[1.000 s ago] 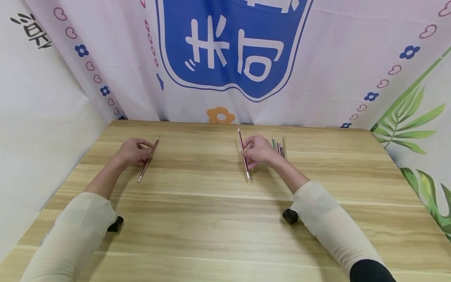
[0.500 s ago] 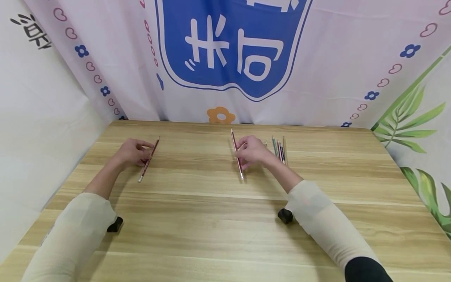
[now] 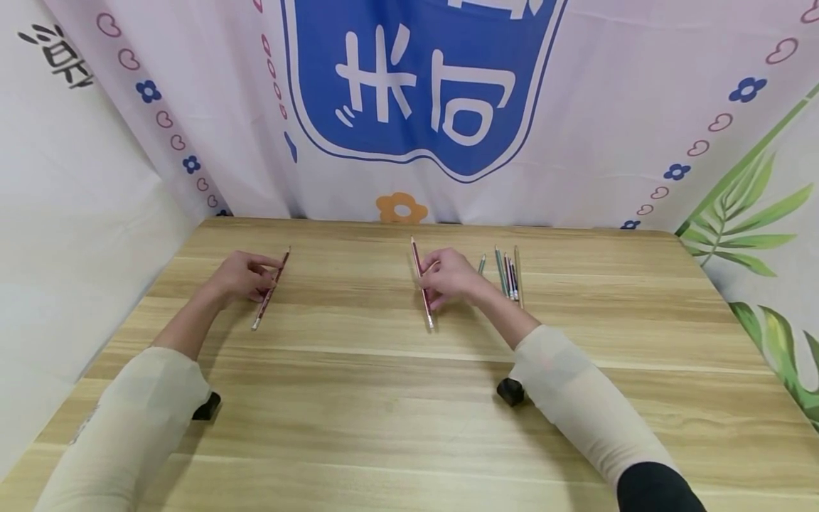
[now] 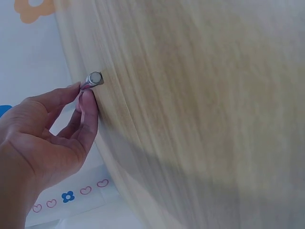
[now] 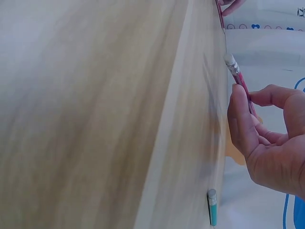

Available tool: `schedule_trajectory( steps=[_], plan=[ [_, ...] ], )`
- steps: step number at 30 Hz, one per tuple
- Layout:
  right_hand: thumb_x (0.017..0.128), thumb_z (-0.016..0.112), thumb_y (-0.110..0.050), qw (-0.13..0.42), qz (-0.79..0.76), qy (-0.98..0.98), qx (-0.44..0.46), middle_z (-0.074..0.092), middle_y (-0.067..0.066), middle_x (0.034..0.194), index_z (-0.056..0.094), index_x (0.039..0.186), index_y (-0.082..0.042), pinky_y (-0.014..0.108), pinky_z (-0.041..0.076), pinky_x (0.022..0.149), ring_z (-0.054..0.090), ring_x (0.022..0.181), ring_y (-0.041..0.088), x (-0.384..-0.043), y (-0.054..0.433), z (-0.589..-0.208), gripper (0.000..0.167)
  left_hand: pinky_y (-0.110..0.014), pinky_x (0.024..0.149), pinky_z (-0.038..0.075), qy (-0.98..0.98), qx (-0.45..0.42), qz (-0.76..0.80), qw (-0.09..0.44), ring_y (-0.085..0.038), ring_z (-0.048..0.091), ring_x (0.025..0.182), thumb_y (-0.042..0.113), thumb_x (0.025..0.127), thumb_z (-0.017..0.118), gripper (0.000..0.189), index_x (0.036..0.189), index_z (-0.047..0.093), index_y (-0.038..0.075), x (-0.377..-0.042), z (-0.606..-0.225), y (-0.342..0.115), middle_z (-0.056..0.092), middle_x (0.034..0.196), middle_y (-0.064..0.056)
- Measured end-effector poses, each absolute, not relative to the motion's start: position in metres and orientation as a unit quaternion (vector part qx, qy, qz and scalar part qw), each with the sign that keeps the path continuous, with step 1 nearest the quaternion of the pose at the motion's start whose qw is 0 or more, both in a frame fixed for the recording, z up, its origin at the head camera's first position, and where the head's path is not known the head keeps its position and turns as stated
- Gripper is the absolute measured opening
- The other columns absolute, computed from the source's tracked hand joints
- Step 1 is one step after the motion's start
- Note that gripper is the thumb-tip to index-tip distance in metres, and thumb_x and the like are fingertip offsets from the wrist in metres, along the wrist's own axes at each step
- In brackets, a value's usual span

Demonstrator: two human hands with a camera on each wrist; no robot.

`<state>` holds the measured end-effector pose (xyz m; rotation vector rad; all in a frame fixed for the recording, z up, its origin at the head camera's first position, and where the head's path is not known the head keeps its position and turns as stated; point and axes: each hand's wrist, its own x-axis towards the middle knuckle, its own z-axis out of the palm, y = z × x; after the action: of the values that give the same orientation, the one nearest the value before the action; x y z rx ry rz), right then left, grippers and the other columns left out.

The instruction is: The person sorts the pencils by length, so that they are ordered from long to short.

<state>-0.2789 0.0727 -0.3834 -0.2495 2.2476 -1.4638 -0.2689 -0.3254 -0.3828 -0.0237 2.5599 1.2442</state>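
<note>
With thumb and fingers my left hand (image 3: 246, 276) pinches a dark red pencil (image 3: 264, 307) at the table's left, its white eraser end toward me. In the left wrist view that pencil's eraser end (image 4: 95, 78) pokes out past the fingertips. Nearer the middle, my right hand (image 3: 449, 274) pinches another red pencil (image 3: 427, 307) by its middle, tip pointing away. Its eraser and metal band (image 5: 231, 64) show in the right wrist view, and a shadow falls on the table apart from it. Partly hidden behind the right hand lies a teal pencil (image 3: 482, 264).
Right of the right hand, several pencils (image 3: 510, 277) lie side by side on the wooden table (image 3: 358, 405). A printed cloth (image 3: 595, 142) hangs along the back edge. A white wall (image 3: 77, 235) borders the left side.
My right hand has moved left with its red pencil, away from the group of pencils, uncovering the teal one. The left hand has stayed in place with its pencil.
</note>
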Motion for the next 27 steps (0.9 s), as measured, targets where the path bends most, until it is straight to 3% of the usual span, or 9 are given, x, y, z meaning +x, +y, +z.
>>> schedule_trajectory(
  steps=[13, 27],
  plan=[
    [0.092, 0.068, 0.004, 0.239, -0.529, 0.809, -0.095, 0.066, 0.013, 0.079, 0.056, 0.121, 0.008, 0.03, 0.065, 0.057, 0.064, 0.06, 0.018, -0.28, 0.059, -0.388, 0.032, -0.027, 0.066, 0.064, 0.894, -0.015, 0.425, 0.143, -0.013, 0.066, 0.075, -0.009, 0.098, 0.058, 0.046, 0.143, 0.048, -0.015, -0.269, -0.385, -0.328, 0.066, 0.098, -0.015],
    [0.092, 0.066, 0.007, 0.249, -0.55, 0.791, -0.099, 0.064, 0.013, 0.075, 0.057, 0.113, 0.007, 0.032, 0.065, 0.057, 0.065, 0.059, 0.019, -0.279, 0.044, -0.392, 0.022, -0.028, 0.067, 0.065, 0.894, -0.015, 0.423, 0.147, -0.012, 0.066, 0.075, -0.01, 0.098, 0.058, 0.049, 0.145, 0.045, -0.015, -0.271, -0.385, -0.328, 0.062, 0.1, -0.016]
  ],
)
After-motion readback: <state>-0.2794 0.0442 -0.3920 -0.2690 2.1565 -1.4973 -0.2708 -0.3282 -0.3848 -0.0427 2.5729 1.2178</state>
